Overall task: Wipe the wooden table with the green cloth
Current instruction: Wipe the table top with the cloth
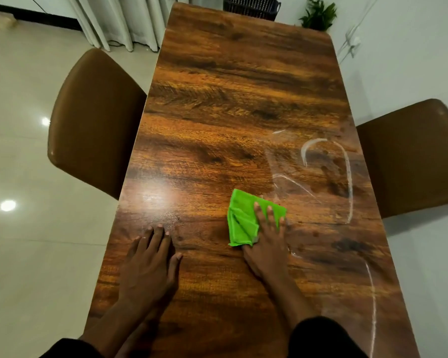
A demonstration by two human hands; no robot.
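Head camera looked down on the right hand [267,244], which lay flat on the green cloth [243,218] with its fingers [258,210] straight and slightly spread, pressing the cloth against the wood. Its thumb was hidden at the cloth's near corner, so I could not tell whether it tucked under the fold. The cloth was folded into a rough wedge and sat on the near half of the wooden table [230,86], a little right of the middle. The right forearm ran back toward the near edge, ending in a dark sleeve [321,337].

The left hand [148,267] rested palm down on the bare wood, well apart from the cloth, near the table's left edge. Its fingers were straight and close together, the thumb angled out to the right, and it held nothing.

Pale wet streaks [349,177] curved over the tabletop to the right of the cloth and beyond it, and another thin streak ran down toward the near right corner. A bright lamp reflection shone on the wood just beyond the left hand.

A brown chair [88,120] stood at the table's left side and a second brown chair [411,156] at its right. Past the far end were a dark slatted basket [251,6] and a green potted plant [318,14]. Pale curtains [114,21] hung at the far left above a glossy tiled floor [23,151].
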